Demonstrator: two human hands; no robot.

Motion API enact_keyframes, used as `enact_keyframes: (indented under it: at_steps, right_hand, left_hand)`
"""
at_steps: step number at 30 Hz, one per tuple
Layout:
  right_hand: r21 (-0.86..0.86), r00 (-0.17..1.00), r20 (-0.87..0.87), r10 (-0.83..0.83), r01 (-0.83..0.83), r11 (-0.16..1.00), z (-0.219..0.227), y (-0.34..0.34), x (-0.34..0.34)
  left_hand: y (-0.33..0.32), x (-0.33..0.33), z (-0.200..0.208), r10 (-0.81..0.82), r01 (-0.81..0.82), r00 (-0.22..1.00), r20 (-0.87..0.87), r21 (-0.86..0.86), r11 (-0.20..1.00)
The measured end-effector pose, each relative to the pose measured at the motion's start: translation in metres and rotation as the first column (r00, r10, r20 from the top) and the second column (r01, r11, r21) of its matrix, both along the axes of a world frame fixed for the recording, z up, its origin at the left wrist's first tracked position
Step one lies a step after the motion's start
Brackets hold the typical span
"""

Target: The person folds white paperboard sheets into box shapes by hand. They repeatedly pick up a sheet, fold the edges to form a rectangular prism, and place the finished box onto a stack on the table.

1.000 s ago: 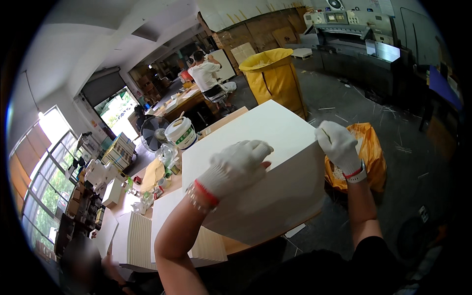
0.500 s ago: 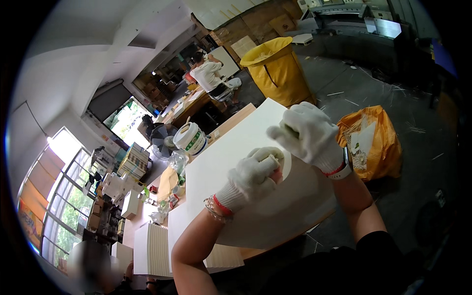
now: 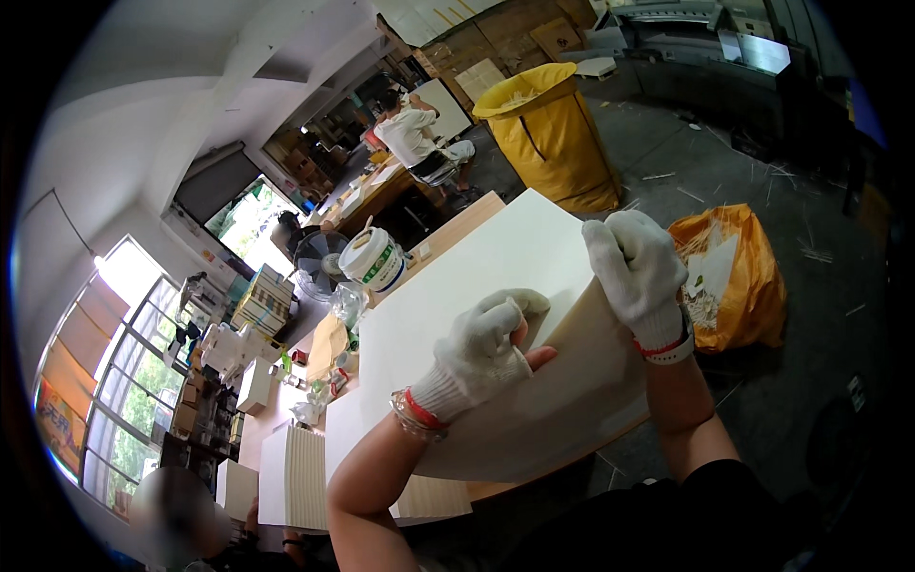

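In front of me lies large white sheet material, its near side bent down into shade; whether it is one sheet or several I cannot tell. My left hand, in a white knit glove with some bare fingertips, is half curled at the bend, its fingers on both sides of the ridge. At the raised right corner, my right hand is closed in a gloved fist around the edge. What lies inside that fist is hidden.
To the right stand an orange bag of scraps and a tall yellow bag. A white bucket and a fan are beyond the table. Stacked white boards lie at lower left, near another person. Someone sits farther back.
My right hand has moved down and right from above the sheet to its corner, which is now raised. My left hand stays near the bend, its fingers slightly less curled.
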State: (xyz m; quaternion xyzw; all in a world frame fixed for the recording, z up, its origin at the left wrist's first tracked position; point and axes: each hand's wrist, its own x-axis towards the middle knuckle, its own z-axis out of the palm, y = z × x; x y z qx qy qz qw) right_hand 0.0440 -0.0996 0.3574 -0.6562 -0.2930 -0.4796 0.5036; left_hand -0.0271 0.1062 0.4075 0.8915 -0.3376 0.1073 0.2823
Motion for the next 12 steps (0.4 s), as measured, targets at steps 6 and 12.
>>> enact_keyframes:
  at_steps: [6, 12]
  right_hand:
    - [-0.112, 0.962, 0.253, -0.105, 0.137, 0.984, -0.01, -0.006, 0.009]
    - [0.015, 0.997, -0.069, 0.041, -0.04, 0.999, -0.004, -0.002, -0.002]
  left_hand:
    - [0.003, 0.004, -0.004, -0.009, 0.006, 0.999, -0.036, -0.08, 0.997]
    - [0.009, 0.003, -0.005, -0.05, 0.021, 0.981, 0.188, 0.156, 0.987]
